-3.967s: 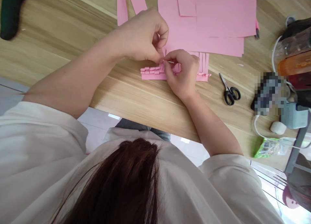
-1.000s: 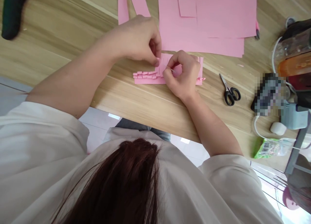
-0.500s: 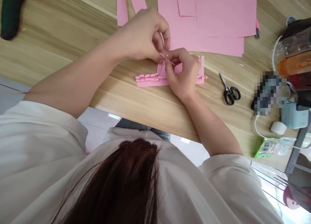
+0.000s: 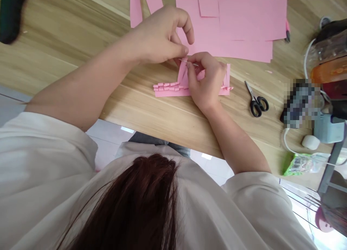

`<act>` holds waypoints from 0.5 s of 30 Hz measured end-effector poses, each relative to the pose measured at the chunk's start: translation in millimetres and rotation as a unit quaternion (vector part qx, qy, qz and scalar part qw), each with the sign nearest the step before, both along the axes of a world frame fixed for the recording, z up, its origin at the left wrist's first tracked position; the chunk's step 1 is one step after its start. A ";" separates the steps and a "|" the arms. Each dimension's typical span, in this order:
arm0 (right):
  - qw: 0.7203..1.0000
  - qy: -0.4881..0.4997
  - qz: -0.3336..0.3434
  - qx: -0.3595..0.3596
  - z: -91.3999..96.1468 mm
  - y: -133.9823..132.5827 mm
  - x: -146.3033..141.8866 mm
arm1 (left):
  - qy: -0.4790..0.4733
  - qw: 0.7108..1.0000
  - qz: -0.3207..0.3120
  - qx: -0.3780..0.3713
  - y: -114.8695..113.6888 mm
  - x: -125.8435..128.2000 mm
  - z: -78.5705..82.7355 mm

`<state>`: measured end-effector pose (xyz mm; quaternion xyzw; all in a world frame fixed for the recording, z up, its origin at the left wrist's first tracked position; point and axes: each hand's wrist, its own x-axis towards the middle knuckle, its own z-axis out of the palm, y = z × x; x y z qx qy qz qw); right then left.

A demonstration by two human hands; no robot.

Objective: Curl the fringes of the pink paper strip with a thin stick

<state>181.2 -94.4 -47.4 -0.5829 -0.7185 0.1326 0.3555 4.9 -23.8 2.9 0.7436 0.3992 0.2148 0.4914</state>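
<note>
Across the wood-grained counter (image 4: 151,112) lie pink sheets (image 4: 244,29) and black-handled scissors (image 4: 256,101). Near its front edge sits a fringed pink paper (image 4: 172,93), small curls (image 4: 166,87) lining its left part. The right hand (image 4: 207,76) pinches a thin white stick (image 4: 184,61) by one raised strip (image 4: 181,73); the left hand (image 4: 165,36) has its thumb near the strip's tip, its grip impossible to tell.

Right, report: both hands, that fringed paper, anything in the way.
Left hand at a raised strip; right hand pinching a thin white stick. Fringed paper: curls at left end. Scissors off right, not in the way.
</note>
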 end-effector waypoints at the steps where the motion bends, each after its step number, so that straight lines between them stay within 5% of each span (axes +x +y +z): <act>1: 1.000 0.005 0.004 0.012 -0.4 -0.7 -0.3 | 0.000 1.000 0.011 -0.009 -0.3 0.5 0.7; 15: 1.000 -0.027 0.009 0.004 2.3 -2.6 -0.8 | -0.007 1.000 0.013 -0.012 2.9 -3.5 -1.2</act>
